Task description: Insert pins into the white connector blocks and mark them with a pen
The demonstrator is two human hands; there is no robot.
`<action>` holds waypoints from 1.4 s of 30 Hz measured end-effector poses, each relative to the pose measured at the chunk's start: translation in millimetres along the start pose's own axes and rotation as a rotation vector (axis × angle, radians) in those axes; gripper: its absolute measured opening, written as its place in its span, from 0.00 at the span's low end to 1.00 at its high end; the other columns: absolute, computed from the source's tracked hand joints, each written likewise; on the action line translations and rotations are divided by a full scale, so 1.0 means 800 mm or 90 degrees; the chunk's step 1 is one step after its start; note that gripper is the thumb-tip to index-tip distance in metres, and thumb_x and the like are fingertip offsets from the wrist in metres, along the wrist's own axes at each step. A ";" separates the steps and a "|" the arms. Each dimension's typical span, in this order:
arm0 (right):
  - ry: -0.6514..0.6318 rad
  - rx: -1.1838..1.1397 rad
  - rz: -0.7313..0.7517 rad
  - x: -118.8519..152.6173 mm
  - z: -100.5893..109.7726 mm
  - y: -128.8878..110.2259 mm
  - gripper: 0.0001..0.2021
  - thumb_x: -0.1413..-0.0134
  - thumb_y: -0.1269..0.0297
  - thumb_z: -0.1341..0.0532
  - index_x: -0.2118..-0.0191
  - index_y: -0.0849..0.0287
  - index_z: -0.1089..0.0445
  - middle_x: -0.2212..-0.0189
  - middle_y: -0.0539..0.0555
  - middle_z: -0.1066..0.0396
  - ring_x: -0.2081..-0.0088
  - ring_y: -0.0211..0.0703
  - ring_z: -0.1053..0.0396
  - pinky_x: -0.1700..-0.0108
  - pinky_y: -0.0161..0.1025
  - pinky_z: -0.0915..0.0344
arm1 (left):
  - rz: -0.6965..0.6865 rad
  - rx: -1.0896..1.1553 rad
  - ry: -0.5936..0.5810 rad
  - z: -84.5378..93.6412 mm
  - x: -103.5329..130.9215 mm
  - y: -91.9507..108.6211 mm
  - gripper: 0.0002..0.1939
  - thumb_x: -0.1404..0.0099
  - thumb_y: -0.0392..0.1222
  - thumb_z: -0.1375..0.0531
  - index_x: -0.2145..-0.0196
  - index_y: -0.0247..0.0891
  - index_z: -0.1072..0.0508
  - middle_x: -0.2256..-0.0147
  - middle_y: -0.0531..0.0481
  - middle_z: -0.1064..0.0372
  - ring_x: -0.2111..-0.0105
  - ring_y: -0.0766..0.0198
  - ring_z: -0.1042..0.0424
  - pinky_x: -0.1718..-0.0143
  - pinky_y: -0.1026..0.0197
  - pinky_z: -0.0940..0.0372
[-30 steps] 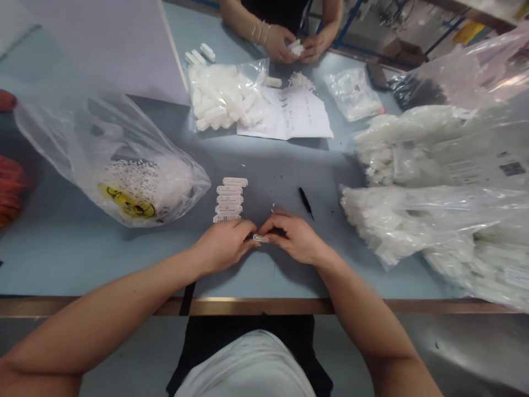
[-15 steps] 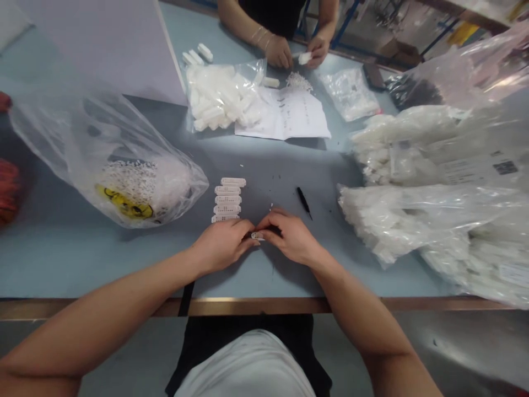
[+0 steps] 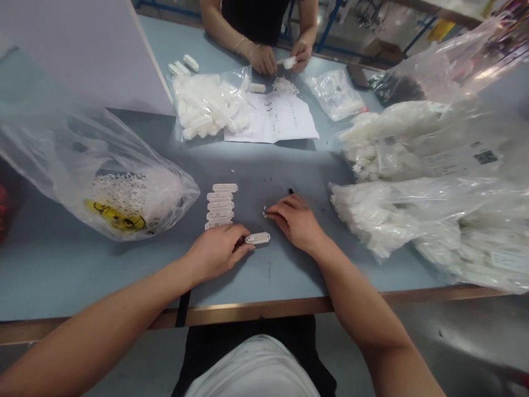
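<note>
My left hand [image 3: 217, 249] is closed on the left end of a white connector piece [image 3: 258, 238], whose top shows rows of small holes. To the right, my right hand [image 3: 295, 220] has its thumb and fingertips pinched together at some tiny white bits [image 3: 265, 209] on the table; what they grip is too small to name. Several similar white strips [image 3: 220, 206] lie in a column just beyond my left hand. A black pen-like tool [image 3: 291, 191] is mostly hidden behind my right hand.
At left lies a clear bag [image 3: 136, 204] with small white parts and a yellow label. Large plastic bags [image 3: 384, 215] fill the right. Across the table, a person's hands [image 3: 301, 55] hold a white piece near a bag of white parts [image 3: 206, 105] and a paper [image 3: 285, 118].
My right hand has let go of the connector piece and moved right and away from me, onto the tiny bits. More of the connector shows in my left hand. The view has shifted slightly.
</note>
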State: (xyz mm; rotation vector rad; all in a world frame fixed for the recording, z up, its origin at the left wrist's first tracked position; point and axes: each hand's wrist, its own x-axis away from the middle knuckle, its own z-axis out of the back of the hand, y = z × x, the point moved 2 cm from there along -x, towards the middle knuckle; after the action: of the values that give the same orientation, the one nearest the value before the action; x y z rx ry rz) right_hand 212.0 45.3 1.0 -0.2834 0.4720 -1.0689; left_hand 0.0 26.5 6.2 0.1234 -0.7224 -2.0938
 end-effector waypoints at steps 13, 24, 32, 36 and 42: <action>-0.036 0.079 -0.026 0.002 -0.006 -0.014 0.06 0.41 0.72 0.47 0.64 0.60 0.34 0.68 0.57 0.32 0.62 0.46 0.38 0.58 0.43 0.40 | 0.004 0.009 0.000 -0.002 0.002 -0.003 0.13 0.34 0.51 0.45 0.59 0.40 0.31 0.68 0.52 0.28 0.67 0.62 0.29 0.65 0.60 0.39; -0.012 -0.003 -0.054 0.009 0.002 -0.009 0.07 0.48 0.76 0.46 0.67 0.57 0.37 0.70 0.54 0.33 0.64 0.45 0.36 0.63 0.39 0.39 | 0.009 0.022 0.016 -0.002 0.004 -0.004 0.13 0.34 0.51 0.46 0.59 0.41 0.31 0.68 0.51 0.28 0.66 0.61 0.29 0.63 0.59 0.38; 0.000 -0.051 -0.074 0.010 0.010 -0.011 0.06 0.40 0.70 0.45 0.63 0.57 0.30 0.68 0.54 0.29 0.62 0.43 0.32 0.61 0.38 0.36 | 0.020 0.020 0.015 0.003 0.003 -0.001 0.13 0.35 0.51 0.46 0.59 0.41 0.31 0.68 0.52 0.27 0.67 0.61 0.29 0.63 0.59 0.37; -0.012 -0.098 -0.042 0.010 0.015 -0.018 0.06 0.39 0.69 0.44 0.62 0.57 0.30 0.67 0.53 0.28 0.62 0.41 0.32 0.60 0.37 0.36 | 0.020 0.019 0.017 0.004 0.002 -0.001 0.12 0.35 0.50 0.46 0.60 0.42 0.30 0.68 0.52 0.27 0.67 0.61 0.29 0.64 0.60 0.37; -0.035 -0.110 0.045 0.014 0.019 -0.035 0.07 0.38 0.70 0.44 0.63 0.58 0.29 0.68 0.53 0.28 0.63 0.40 0.35 0.61 0.35 0.35 | 0.018 0.029 0.022 0.001 0.002 -0.003 0.15 0.34 0.53 0.47 0.59 0.41 0.30 0.67 0.51 0.27 0.66 0.61 0.28 0.63 0.60 0.37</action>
State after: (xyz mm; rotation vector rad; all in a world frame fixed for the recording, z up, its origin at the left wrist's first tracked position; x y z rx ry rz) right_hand 202.7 22.5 23.5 -0.4441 0.5225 -0.9502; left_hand -3.0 26.5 6.2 0.1737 -0.7465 -2.0436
